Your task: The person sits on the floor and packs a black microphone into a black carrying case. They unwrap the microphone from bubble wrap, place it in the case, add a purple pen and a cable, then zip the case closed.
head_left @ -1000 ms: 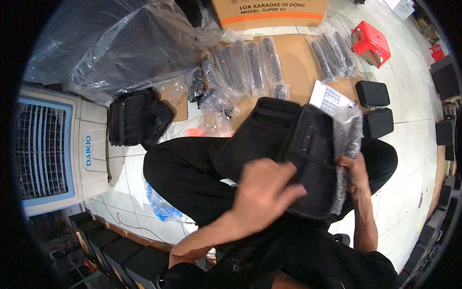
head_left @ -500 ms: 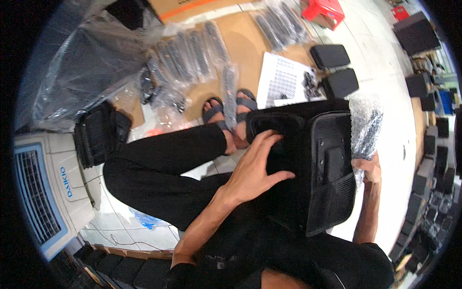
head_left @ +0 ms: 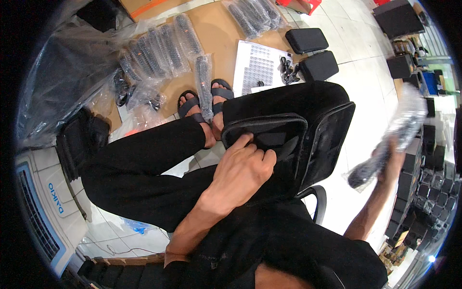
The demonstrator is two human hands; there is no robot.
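An open black zip case lies across my lap, its two padded halves spread apart. At the near edge of its left half, my left hand is closed, with curled fingers gripping the rim and the index finger reaching inside. Off to the right, clear of the case, my right hand is wrapped round a long dark item in bubble wrap. That package is smeared by motion, and what is inside cannot be made out. Part of the case's inside is hidden by my left hand.
Several bubble-wrapped dark items lie on cardboard ahead, and one more stands between my feet. A printed sheet carries black cables. Two closed black cases sit beyond it. A white appliance stands at left.
My right hand has swung the bubble-wrapped item away to the right. My left hand has gone from spread fingers to gripping the case's rim, and the case is tilted more open.
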